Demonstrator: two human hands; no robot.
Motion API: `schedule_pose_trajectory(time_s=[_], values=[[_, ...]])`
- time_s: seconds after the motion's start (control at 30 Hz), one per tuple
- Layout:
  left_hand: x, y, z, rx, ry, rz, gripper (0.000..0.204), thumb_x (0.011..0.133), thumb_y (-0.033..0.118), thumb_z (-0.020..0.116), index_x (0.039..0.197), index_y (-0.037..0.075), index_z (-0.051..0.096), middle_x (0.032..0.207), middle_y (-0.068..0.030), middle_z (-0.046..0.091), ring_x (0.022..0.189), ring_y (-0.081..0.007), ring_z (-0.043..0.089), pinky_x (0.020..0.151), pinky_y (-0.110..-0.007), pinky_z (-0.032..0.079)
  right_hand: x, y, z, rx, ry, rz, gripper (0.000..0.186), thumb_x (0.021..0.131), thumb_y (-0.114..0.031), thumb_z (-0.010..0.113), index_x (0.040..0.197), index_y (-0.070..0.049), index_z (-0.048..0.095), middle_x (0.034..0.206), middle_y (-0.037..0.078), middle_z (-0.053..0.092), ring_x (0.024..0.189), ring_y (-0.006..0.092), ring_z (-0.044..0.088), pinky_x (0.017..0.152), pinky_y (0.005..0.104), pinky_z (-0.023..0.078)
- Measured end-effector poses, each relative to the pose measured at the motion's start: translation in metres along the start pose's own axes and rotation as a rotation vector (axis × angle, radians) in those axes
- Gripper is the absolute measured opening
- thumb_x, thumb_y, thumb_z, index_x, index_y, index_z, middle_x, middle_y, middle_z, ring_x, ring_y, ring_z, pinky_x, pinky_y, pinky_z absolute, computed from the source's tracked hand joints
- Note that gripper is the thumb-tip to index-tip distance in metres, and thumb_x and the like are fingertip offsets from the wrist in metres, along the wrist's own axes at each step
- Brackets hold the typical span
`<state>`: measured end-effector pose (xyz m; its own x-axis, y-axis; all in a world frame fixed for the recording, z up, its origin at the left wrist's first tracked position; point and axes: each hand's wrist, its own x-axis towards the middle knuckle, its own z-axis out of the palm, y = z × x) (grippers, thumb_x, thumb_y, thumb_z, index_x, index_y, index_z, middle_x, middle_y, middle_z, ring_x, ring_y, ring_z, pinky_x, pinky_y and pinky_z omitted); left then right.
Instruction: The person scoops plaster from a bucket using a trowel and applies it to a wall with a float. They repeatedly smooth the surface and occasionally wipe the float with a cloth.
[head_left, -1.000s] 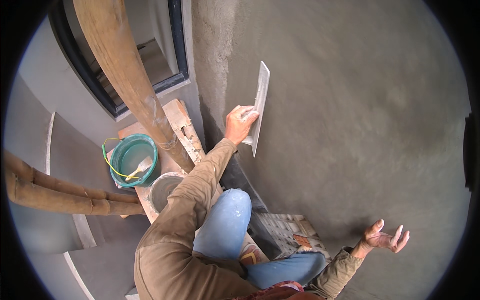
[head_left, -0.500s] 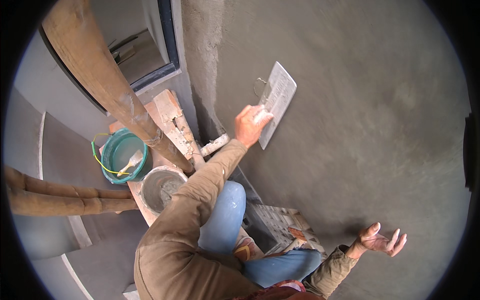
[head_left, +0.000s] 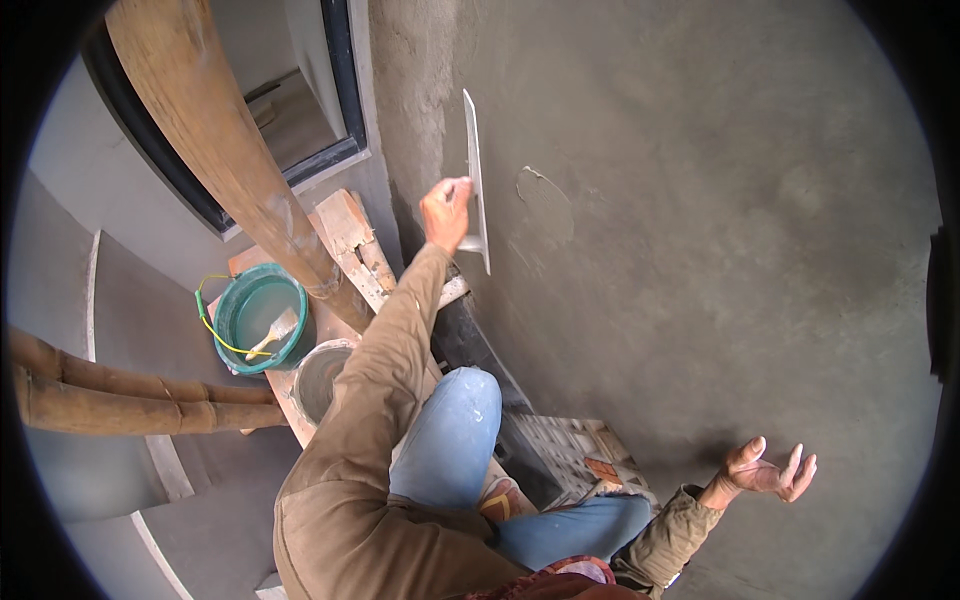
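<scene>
My left hand (head_left: 446,208) grips the handle of a metal plastering trowel (head_left: 480,170), whose long blade is seen nearly edge-on by the grey plastered wall (head_left: 680,240). A small raised smear of plaster (head_left: 540,195) shows just right of the blade; whether the blade touches the wall is unclear. At lower right, my right hand (head_left: 765,470) is open with fingers spread and curled, holding nothing, close to the wall. Below my left hand, beside my bent knees, are a green bucket (head_left: 230,320) with a brush (head_left: 280,328) in it and a pale bucket (head_left: 315,385), partly hidden by my sleeve.
A bamboo pole (head_left: 210,120) slants past a dark-framed window (head_left: 350,90). Two more poles (head_left: 120,395) cross at left. The buckets rest on planks (head_left: 258,258) with rough wooden pieces (head_left: 355,240). A gridded panel (head_left: 560,450) lies at the wall's foot.
My left hand and trowel moved right half a second ago, then back left and upward, the blade turning from face-visible to edge-on. A plaster smear now shows. My right hand has barely moved.
</scene>
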<state>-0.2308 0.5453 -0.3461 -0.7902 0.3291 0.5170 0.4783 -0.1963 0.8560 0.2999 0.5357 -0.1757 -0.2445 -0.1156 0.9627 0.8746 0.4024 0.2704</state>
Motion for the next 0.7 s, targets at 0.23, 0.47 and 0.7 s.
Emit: schedule_pose_trajectory(time_s=[0.23,0.47,0.7], values=[[0.041,-0.019,0.023,0.024,-0.104,-0.026,0.049,0.095,0.040,0.059,0.071,-0.003,0.056,0.058,-0.0112,0.044,0.059,-0.0134,0.041,0.056,-0.035,0.039,-0.001,0.002,-0.002,-0.004,-0.008,-0.003,0.054,0.092,-0.047,0.058,0.118,0.000,0.052,0.131,0.017,0.036,0.126,0.0299,0.036,0.105,0.0475,0.035],[-0.007,0.012,0.030,-0.029,-0.226,0.003,0.035,0.093,0.032,0.063,0.086,-0.002,0.068,0.072,-0.0127,0.066,0.071,-0.0115,0.060,0.067,-0.032,0.049,0.006,-0.002,0.004,0.059,0.053,-0.028,0.052,0.092,-0.045,0.060,0.116,0.002,0.056,0.128,0.016,0.040,0.124,0.0280,0.040,0.104,0.0411,0.037],[-0.056,0.048,0.032,-0.088,-0.320,0.056,0.027,0.091,0.025,0.066,0.087,-0.001,0.069,0.078,-0.0154,0.069,0.071,-0.0215,0.068,0.067,-0.034,0.052,0.002,-0.001,0.003,0.033,0.038,0.001,0.055,0.091,-0.050,0.058,0.115,-0.001,0.055,0.127,0.016,0.042,0.125,0.0295,0.038,0.104,0.0474,0.035]])
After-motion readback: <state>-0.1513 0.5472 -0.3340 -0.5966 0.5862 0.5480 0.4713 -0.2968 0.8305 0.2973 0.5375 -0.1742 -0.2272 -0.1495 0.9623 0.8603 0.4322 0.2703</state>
